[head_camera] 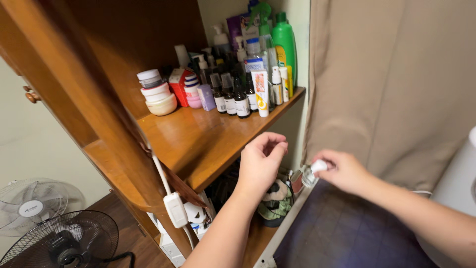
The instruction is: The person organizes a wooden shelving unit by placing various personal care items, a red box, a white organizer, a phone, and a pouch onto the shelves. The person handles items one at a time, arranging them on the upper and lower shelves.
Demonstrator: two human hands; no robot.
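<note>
My left hand hovers in front of the wooden shelf, fingers curled with thumb and forefinger pinched; whether it holds anything small I cannot tell. My right hand grips a small clear bottle with a white cap, held low to the right of the shelf edge. At the back of the shelf stand several dark dropper bottles, a white tube, stacked cream jars and a tall green bottle.
A beige curtain hangs on the right. A dark quilted surface lies under my right arm. A white power adapter and cable hang off the shelf front. Two fans stand at lower left. Clutter fills the lower shelf.
</note>
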